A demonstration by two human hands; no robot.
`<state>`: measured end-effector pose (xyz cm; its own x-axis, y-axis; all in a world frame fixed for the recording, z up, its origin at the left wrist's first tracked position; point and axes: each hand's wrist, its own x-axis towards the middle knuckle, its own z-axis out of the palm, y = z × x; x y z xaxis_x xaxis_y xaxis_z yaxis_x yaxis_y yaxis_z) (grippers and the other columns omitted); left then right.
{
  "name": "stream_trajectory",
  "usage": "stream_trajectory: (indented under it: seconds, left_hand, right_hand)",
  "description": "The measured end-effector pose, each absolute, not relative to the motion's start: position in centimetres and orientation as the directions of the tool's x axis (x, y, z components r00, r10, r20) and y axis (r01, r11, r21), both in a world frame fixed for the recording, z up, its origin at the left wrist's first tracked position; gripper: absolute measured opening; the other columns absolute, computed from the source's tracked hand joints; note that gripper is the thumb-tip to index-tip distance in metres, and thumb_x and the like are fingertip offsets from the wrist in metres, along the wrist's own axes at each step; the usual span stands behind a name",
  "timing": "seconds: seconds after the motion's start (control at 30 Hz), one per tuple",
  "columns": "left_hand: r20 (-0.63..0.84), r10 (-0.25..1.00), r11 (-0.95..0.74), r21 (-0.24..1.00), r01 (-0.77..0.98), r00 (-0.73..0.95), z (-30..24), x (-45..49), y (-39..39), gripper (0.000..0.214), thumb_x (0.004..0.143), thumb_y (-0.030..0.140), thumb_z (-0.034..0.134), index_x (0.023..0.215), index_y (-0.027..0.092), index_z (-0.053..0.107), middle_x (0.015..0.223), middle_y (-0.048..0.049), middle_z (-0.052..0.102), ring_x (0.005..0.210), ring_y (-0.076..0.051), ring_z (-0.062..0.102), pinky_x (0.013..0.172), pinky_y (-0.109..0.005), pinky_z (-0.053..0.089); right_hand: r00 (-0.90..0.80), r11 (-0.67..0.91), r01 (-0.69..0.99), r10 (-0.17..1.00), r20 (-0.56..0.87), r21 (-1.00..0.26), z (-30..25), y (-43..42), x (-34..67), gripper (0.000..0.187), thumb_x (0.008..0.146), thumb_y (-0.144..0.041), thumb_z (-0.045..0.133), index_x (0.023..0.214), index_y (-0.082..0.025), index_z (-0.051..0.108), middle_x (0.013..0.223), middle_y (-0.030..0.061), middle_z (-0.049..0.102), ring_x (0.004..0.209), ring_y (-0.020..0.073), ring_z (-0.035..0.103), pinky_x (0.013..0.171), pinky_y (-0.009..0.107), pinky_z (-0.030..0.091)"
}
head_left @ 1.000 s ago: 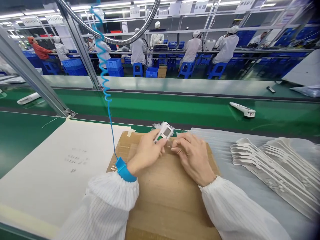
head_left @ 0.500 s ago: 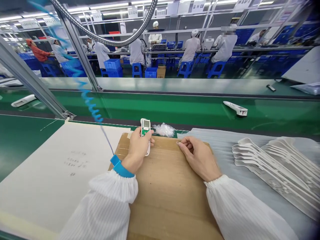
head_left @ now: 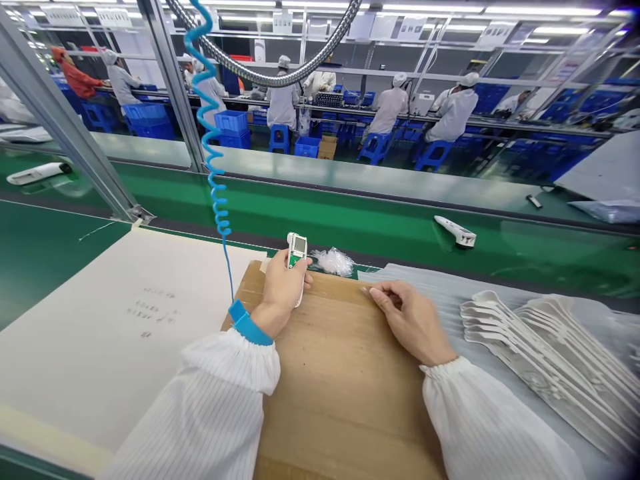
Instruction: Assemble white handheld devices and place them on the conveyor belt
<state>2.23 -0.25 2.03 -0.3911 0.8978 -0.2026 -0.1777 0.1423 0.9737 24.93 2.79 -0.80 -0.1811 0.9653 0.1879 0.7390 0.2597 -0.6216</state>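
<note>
Cardboard nearest [head_left: 345, 400], under both hands, probably a soft pad against scratches. Blue strap [head_left: 249, 325] on left wrist, coiled cord [head_left: 219, 200] rising toward 12 o'clock, likely for static. Left hand [head_left: 283, 287] wrapped round the white handset [head_left: 299, 245], thumb on its front; seems held face up so screen and green board show. Handset sits at 1 o'clock from the left palm, about 10 o'clock from the right hand and well apart from it. Right hand [head_left: 410, 319] pinches a clear scrap [head_left: 365, 290] thumb to finger, maybe film, too small to tell. White shells [head_left: 530, 347] at 3 to 4 o'clock of it, on a foam sheet [head_left: 435, 283], nested presumably to save room. Crumpled plastic [head_left: 334, 261] at 2 o'clock of left hand, near the handset. Green belt [head_left: 350, 207] beyond, at 12
</note>
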Motion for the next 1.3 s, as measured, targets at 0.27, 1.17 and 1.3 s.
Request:
stream_trajectory:
  seconds: [0.27, 1.17, 1.3]
  left_hand:
    - [-0.201, 0.893, 0.142, 0.975, -0.172, -0.403, 2.2, 2.4, -0.2, 0.009, 0.085, 0.019, 0.066, 0.093, 0.015, 0.064, 0.067, -0.0023, 0.063, 0.053, -0.012, 0.056, 0.051, -0.023, 0.043]
    - [-0.038, 0.925, 0.178, 0.923, -0.341, 0.379, 4.0, 4.8, -3.5, 0.042, 0.077, 0.029, 0.079, 0.113, 0.015, 0.063, 0.077, -0.0020, 0.062, 0.067, -0.011, 0.054, 0.059, -0.023, 0.037]
    - [0.005, 0.924, 0.161, 0.903, -0.399, 0.383, 4.1, 4.5, -3.2, 0.045, 0.075, 0.032, 0.082, 0.110, 0.015, 0.060, 0.098, -0.0070, 0.067, 0.069, -0.010, 0.059, 0.061, -0.024, 0.041]
  right_hand:
    - [-0.253, 0.348, 0.667, 0.937, 0.239, -0.658, 0.1, 7.2, 19.5, 0.016, 0.086, -0.034, 0.056, 0.083, -0.021, 0.065, 0.089, 0.0047, 0.072, 0.081, 0.0214, 0.062, 0.077, 0.036, 0.045]
    - [-0.055, 0.088, 0.993, 0.934, 0.352, -0.077, -0.2, -3.2, 40.6, 0.018, 0.081, -0.047, 0.040, 0.082, -0.029, 0.040, 0.078, 0.0128, 0.062, 0.070, 0.0369, 0.062, 0.061, 0.047, 0.040]
    - [0.042, 0.008, 0.984, 0.962, 0.270, -0.180, 0.4, -3.3, 40.7, 0.024, 0.081, -0.052, 0.049, 0.077, -0.029, 0.045, 0.067, 0.0095, 0.060, 0.057, 0.0322, 0.057, 0.057, 0.043, 0.036]
